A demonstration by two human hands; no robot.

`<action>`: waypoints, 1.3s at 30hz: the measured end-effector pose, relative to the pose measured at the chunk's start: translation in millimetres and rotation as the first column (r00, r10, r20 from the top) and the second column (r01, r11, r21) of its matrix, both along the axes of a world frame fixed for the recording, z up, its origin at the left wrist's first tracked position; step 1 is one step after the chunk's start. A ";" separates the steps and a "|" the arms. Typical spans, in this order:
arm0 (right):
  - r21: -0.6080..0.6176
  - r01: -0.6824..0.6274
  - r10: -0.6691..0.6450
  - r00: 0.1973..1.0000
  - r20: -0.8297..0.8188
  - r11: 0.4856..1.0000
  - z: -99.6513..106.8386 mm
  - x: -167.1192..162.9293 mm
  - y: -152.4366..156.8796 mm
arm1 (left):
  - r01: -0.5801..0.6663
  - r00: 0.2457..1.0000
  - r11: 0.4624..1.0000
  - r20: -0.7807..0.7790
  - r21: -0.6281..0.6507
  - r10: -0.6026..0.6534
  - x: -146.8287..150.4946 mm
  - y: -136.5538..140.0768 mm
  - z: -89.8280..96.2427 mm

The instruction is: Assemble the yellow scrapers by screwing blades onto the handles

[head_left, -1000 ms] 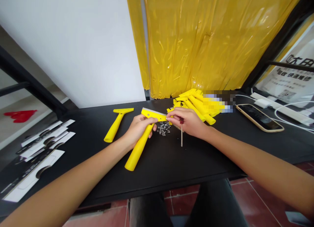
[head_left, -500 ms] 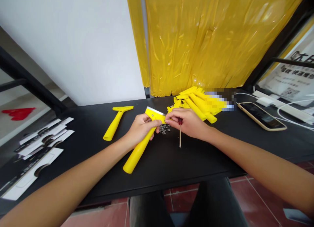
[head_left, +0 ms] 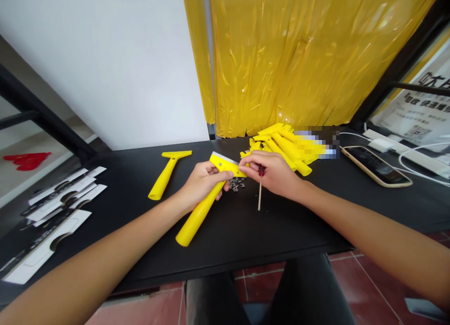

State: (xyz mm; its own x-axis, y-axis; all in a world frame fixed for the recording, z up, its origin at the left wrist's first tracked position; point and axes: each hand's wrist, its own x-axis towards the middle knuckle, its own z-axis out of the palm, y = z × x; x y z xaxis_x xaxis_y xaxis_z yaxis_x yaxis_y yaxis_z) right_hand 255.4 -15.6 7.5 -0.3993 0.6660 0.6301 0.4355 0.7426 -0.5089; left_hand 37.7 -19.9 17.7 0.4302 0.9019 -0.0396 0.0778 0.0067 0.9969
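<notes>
A yellow scraper (head_left: 198, 217) with a metal blade along its head is gripped by my left hand (head_left: 206, 180), its hollow handle slanting down toward the table's front. A screw shows on the scraper's head. My right hand (head_left: 269, 170) has its fingers closed around a small screwdriver (head_left: 260, 187), whose shaft points down away from the scraper. Its fingertips are at the right end of the scraper head; anything pinched there is too small to make out. Small metal screws (head_left: 235, 184) lie on the table just under the head.
Another yellow scraper part (head_left: 165, 175) lies to the left. A pile of yellow handles (head_left: 284, 147) sits behind my right hand. At the right are a phone (head_left: 376, 166) and a power strip (head_left: 404, 149) with cables. White-and-black cards (head_left: 66, 222) lie at the left of the black table (head_left: 225, 254).
My right fingertips have shifted slightly right along the scraper head, uncovering more of its right end. The left hand keeps its hold on the scraper.
</notes>
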 end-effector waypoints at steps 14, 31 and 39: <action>-0.349 0.042 -0.193 0.892 -0.409 0.936 6.2 5.2 8.6 | 0.089 0.854 0.818 -0.466 0.569 0.232 -18.1 -0.9 25.7; 0.371 -0.017 -0.022 0.995 0.101 0.928 5.1 3.4 -0.5 | 0.657 0.418 0.316 -0.679 0.685 0.604 -11.8 -11.0 10.8; 0.333 -0.142 0.036 0.951 0.306 0.932 -2.5 3.0 0.2 | 0.695 0.382 0.296 -0.685 0.655 0.620 -10.5 -13.0 10.6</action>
State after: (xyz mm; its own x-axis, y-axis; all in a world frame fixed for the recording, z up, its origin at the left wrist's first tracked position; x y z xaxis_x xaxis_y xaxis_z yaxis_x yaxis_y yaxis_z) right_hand 258.3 -15.5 5.0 -0.6471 0.3796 0.6612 0.4479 0.8911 -0.0733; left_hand 27.2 -32.9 28.3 0.7670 0.5626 0.3086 0.6417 -0.6741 -0.3659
